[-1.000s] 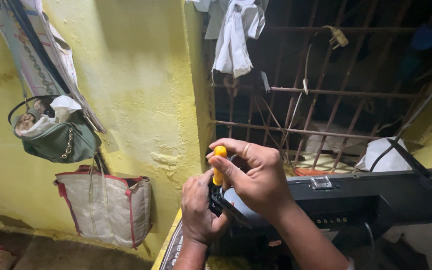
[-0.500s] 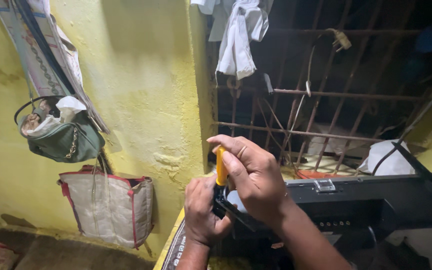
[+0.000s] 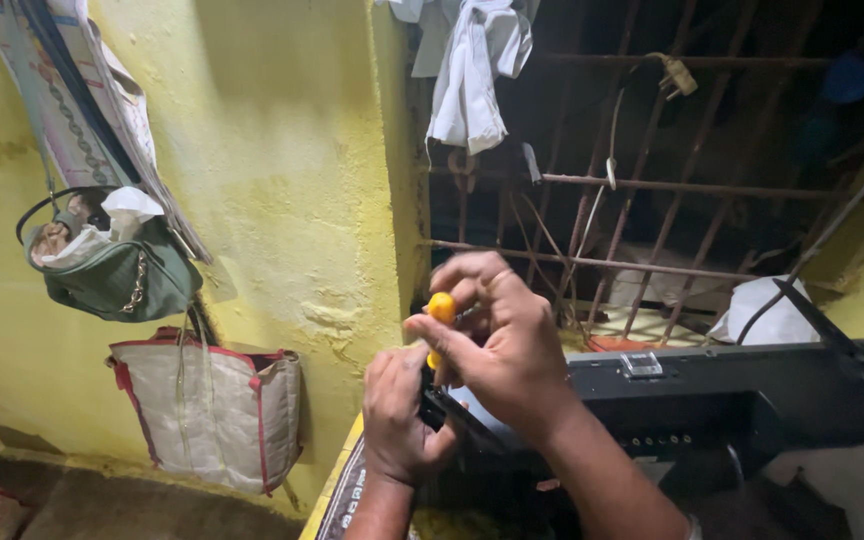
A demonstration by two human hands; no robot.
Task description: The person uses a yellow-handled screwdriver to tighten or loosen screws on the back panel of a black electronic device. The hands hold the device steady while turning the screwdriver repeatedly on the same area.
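Both hands meet low in the middle of the head view. The right hand [image 3: 497, 345] is closed around a screwdriver [image 3: 440, 308] with a yellow handle, fingers curled over the top and the handle standing nearly upright, its shaft hidden below the palm. At about 7 o'clock from it, the left hand [image 3: 399, 420] is wrapped shut on the near corner of a black device [image 3: 712, 400], a flat, box-like piece of equipment that runs off toward 3 o'clock; what exactly the left fingers pinch there I cannot tell, since the right hand covers the spot. The tool tip seems to sit at that same corner, so the step in hand looks like working a screw at the edge of the device, with the left hand bracing it. By my reading, the next move calls for keeping the tool straight on the screw, steady downward pressure, and a firm left grip so the casing does not twist. The device rests on a bench [image 3: 337, 490] with a yellow edge showing at 6 o'clock. Behind, at 12 to 2 o'clock, a barred window [image 3: 652, 180] has a white cloth [image 3: 472, 70] hanging from it. On the yellow wall [image 3: 272, 180] at 9 o'clock hang a green handbag [image 3: 122, 275] and, below it, a beige bag [image 3: 207, 410] with red trim.
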